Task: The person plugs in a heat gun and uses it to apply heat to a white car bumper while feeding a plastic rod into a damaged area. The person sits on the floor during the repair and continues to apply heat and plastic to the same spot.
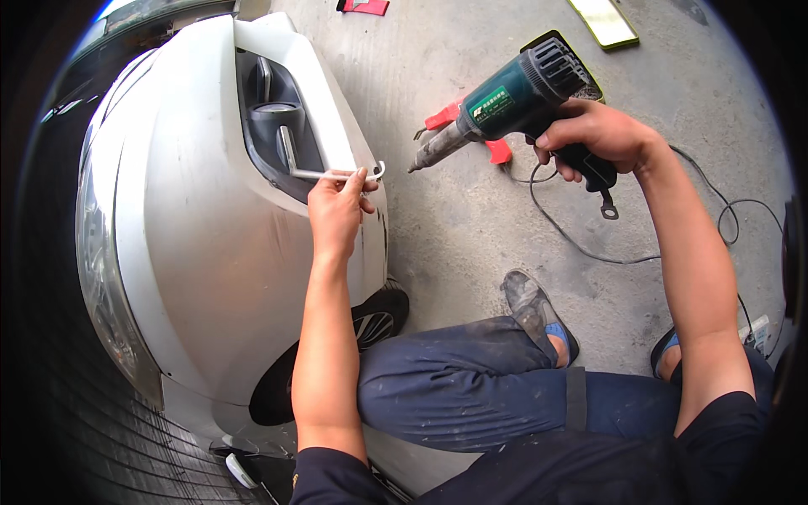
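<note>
My left hand (337, 215) is closed, pinching a thin white plastic strip (310, 175) between thumb and fingers. One end of the strip curls into a small hook, and the other bends upward beside the recess (295, 126) in a white car bumper (202, 210). Gripped by the handle in my right hand (602, 139) is a dark green heat gun (497, 105). Its metal nozzle points down and left, toward the strip's hooked end but apart from it. Dark scuffs mark the bumper's edge near my left hand.
On the concrete floor behind the heat gun lies a red-handled tool (442, 116). A black cord (555, 231) loops across the right side. Farther off are a flat yellow-edged object (608, 21) and a red item (366, 7). The car's front wheel (383, 320) sits by my knee.
</note>
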`<state>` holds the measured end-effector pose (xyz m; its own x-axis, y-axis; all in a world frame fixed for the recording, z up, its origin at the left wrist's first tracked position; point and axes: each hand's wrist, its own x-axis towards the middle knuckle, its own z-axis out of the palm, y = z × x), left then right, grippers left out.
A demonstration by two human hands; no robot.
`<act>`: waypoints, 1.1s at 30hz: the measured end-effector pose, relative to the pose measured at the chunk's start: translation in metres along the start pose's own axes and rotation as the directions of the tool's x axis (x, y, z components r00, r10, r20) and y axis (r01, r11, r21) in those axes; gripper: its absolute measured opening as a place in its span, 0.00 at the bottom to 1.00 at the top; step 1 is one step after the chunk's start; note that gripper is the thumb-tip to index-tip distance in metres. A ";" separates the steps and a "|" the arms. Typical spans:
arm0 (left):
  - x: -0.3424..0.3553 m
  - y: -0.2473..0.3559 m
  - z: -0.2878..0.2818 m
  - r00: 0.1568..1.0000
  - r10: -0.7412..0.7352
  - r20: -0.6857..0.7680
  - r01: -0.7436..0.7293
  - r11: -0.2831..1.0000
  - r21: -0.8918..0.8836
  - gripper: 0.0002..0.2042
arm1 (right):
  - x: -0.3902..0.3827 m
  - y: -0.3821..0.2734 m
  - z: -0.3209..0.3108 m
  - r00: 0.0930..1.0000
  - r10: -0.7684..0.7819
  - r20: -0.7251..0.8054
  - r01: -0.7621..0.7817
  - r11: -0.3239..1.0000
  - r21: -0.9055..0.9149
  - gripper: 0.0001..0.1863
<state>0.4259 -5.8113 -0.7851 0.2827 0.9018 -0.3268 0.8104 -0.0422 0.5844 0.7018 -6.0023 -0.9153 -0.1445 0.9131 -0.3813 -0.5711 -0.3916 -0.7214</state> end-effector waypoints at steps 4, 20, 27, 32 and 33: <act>-0.004 -0.006 -0.006 0.994 -0.045 -0.100 0.033 0.992 -0.125 0.09 | 0.005 0.006 -0.004 1.000 -0.015 -0.015 0.016 0.998 0.052 0.10; -0.006 -0.017 0.009 0.996 0.062 -0.071 -0.075 0.979 -0.192 0.08 | 0.029 0.023 0.004 1.000 -0.026 0.006 0.025 0.992 0.120 0.10; 0.032 0.008 0.000 0.832 0.546 0.096 -0.508 0.682 0.526 0.08 | 0.035 0.013 0.005 0.995 -0.036 -0.091 0.040 0.998 0.047 0.12; 0.084 0.110 0.022 0.763 0.510 0.397 -0.619 0.400 0.676 0.14 | 0.025 -0.001 0.003 0.990 -0.043 -0.134 0.043 0.999 -0.002 0.16; 0.095 0.126 0.030 0.724 0.507 0.468 -0.661 0.319 0.679 0.15 | 0.020 0.004 0.006 0.983 -0.033 -0.183 0.036 0.999 0.013 0.16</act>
<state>0.5703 -5.7439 -0.7652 0.8553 0.4306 -0.2881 0.4199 -0.9019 -0.1016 0.6916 -5.9855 -0.9226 0.0243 0.8894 -0.4566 -0.5868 -0.3571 -0.7268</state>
